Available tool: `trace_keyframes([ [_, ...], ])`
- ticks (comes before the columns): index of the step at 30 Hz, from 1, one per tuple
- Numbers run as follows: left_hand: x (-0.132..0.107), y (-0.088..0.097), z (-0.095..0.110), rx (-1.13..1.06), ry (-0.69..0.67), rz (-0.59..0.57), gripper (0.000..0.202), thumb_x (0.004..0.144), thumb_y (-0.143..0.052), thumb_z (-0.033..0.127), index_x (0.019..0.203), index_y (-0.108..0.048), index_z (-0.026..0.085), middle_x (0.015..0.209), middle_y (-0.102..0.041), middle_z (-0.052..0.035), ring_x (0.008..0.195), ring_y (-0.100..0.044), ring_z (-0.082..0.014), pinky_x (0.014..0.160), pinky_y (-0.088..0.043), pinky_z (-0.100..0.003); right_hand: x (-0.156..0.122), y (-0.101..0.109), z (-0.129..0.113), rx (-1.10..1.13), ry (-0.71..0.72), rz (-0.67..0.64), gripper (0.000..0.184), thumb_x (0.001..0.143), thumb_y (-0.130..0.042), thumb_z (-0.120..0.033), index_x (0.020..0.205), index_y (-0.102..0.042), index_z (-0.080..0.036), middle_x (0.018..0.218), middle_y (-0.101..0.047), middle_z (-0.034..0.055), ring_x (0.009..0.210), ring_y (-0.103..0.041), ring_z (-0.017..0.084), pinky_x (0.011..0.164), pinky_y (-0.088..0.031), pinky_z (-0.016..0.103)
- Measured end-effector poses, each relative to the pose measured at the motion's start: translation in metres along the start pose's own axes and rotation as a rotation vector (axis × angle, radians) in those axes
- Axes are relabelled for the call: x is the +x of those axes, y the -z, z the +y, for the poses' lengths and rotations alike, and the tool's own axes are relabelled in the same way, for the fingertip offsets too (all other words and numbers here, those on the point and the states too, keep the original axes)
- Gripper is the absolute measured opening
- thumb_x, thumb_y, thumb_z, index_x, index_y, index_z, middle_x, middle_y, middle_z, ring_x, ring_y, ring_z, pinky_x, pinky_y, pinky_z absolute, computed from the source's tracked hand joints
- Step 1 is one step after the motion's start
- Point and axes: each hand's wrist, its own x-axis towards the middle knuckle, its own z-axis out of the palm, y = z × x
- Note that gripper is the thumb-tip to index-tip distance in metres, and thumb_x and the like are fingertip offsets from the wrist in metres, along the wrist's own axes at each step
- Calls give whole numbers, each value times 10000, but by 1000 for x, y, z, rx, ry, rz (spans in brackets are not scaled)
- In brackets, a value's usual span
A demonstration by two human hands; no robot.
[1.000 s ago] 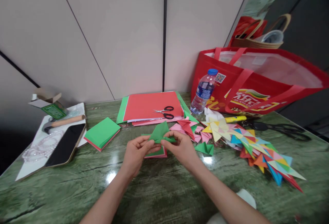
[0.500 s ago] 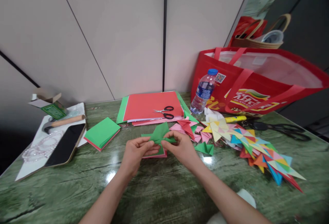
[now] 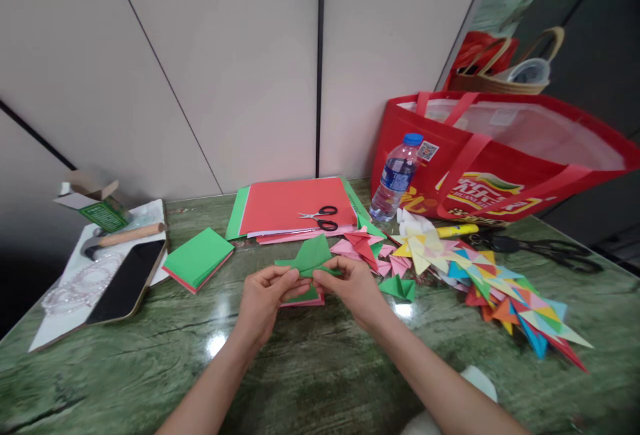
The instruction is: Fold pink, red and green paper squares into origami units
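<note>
Between my two hands is a partly folded piece of green paper, its pointed flap standing up away from me. My left hand pinches its left side between thumb and fingers. On the other side, my right hand grips the right edge the same way. Under the hands lies a small stack of green and pink paper, mostly hidden. Just right of my right hand sits a folded green paper piece. Behind it are several pink and red folded pieces.
Small scissors rest on red sheets. A green paper stack, phone and hammer are left. At right stand a water bottle and red bag, with a colourful folded-paper chain and large scissors.
The upright flap of the green paper has tipped slightly to the right, and my fingers have shifted a little along its lower edge. Both hands keep hold of it.
</note>
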Motion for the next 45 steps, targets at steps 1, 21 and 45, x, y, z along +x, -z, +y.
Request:
trace_keyframes([
  [1,0,0,0,-7,-5,9,142,604,-714,178,673,-625,91,616,-696,-53,666,-671,-202,689,-547,-291,0,0,0,14,-16,-4,227,602,-681,-321,607,-532,-150,528,-602,-8,489,-563,118,497,-464,237],
  [21,-1,-3,-6,-57,-31,101,174,558,-736,212,640,-633,98,597,-686,-47,595,-661,-190,629,-542,-290,-1,-7,8,84,21,103,223,590,-700,-312,645,-552,-155,537,-611,-8,511,-593,142,517,-466,251],
  [45,-3,-8,-10,-83,-59,148,180,571,-726,222,629,-614,94,572,-684,-60,599,-667,-213,630,-556,-324,-2,-8,8,82,3,108,244,600,-691,-332,646,-552,-137,511,-618,9,462,-583,133,472,-490,245],
])
